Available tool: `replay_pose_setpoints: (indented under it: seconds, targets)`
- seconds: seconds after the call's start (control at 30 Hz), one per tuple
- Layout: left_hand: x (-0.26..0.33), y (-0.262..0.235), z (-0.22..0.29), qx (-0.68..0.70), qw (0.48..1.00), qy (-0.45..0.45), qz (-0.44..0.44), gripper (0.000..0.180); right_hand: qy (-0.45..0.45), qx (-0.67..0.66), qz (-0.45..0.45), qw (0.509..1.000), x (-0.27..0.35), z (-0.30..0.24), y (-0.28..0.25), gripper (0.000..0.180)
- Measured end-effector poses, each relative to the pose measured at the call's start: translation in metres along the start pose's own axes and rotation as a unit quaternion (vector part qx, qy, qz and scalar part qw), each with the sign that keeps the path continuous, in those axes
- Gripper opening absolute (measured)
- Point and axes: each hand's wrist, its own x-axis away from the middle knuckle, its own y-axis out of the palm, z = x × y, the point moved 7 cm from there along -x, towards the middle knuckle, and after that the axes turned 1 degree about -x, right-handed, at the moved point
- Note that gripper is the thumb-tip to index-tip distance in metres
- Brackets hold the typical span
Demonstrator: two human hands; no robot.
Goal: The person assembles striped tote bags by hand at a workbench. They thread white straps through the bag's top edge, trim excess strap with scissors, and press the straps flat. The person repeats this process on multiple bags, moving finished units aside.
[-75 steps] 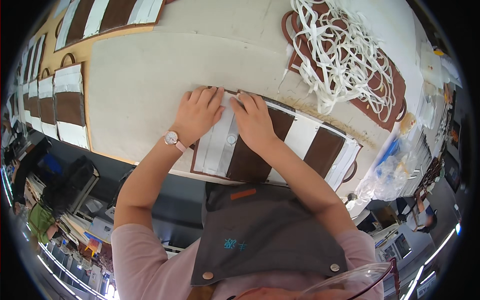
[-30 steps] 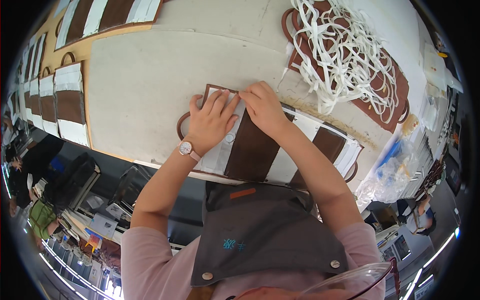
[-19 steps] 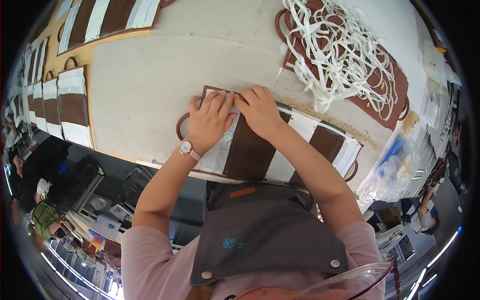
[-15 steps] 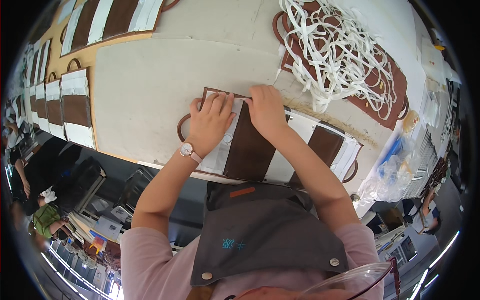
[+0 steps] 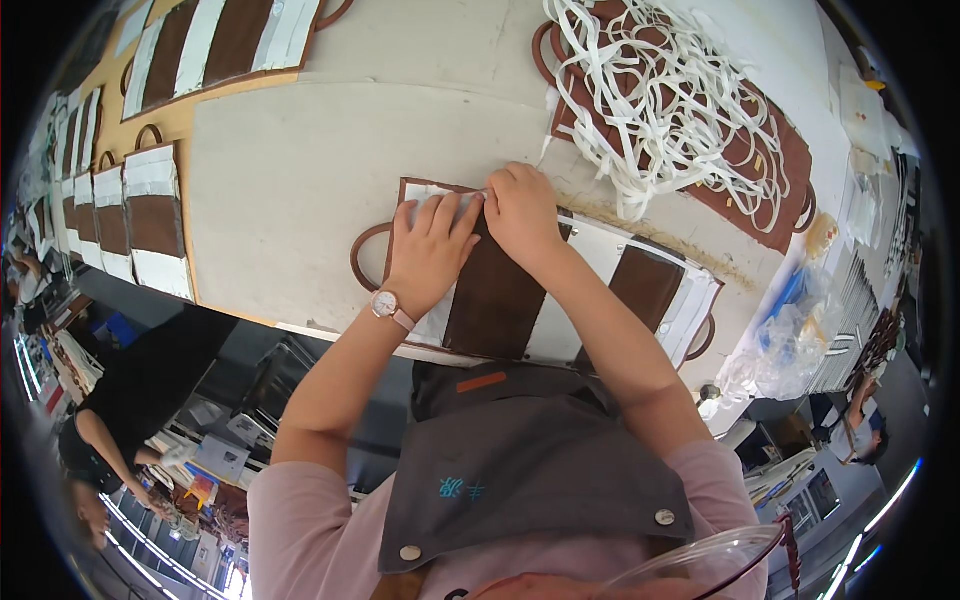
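Observation:
A brown-and-white striped bag panel (image 5: 497,310) lies flat in front of me, with a brown loop handle (image 5: 371,256) at its left end and another handle (image 5: 703,338) at its right end. My left hand (image 5: 432,245) rests palm down on the panel's white left section, its fingers stretched and slightly apart. At the panel's far edge, right beside those fingertips, my right hand (image 5: 522,212) is closed in a pinch on the edge. Its fingertips partly hide what they grip. My right forearm crosses over the middle of the panel.
White straps (image 5: 650,110) lie tangled over brown panels (image 5: 780,205) at the far right. Striped panels (image 5: 153,220) with handles line the left side, with another panel (image 5: 235,40) beyond. Clear plastic bags (image 5: 770,350) sit at the right edge. A person in black (image 5: 150,390) bends at lower left.
Both my hands have shifted slightly left along the panel's far edge, and my left fingers are spread a little wider. A person in black has come further into view at lower left.

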Motion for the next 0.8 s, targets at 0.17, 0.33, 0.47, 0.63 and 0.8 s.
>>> replay_pose_setpoints:
  seconds: [0.17, 0.33, 0.47, 0.63, 0.8]
  targets:
    - [-0.001, 0.001, -0.003, -0.018, 1.0, 0.014, -0.01, 0.055, -0.06, 0.002, 0.052, 0.997, 0.015, -0.002, 0.001, 0.016]
    - [0.002, 0.005, -0.005, -0.022, 0.999, 0.017, 0.03, 0.054, -0.196, -0.023, 0.004, 0.98, 0.021, 0.003, -0.006, 0.026]
    - [0.004, 0.01, -0.008, -0.008, 0.999, 0.009, 0.035, 0.054, -0.234, -0.005, -0.044, 0.971, 0.021, 0.0, -0.005, 0.022]
    - [0.001, 0.01, -0.01, 0.024, 0.998, -0.01, 0.055, 0.055, -0.296, 0.044, -0.064, 0.952, 0.021, -0.01, -0.008, 0.018]
    - [-0.002, 0.007, -0.009, -0.002, 1.0, 0.001, 0.031, 0.053, -0.282, 0.086, -0.049, 0.954, 0.024, -0.011, -0.005, 0.018]
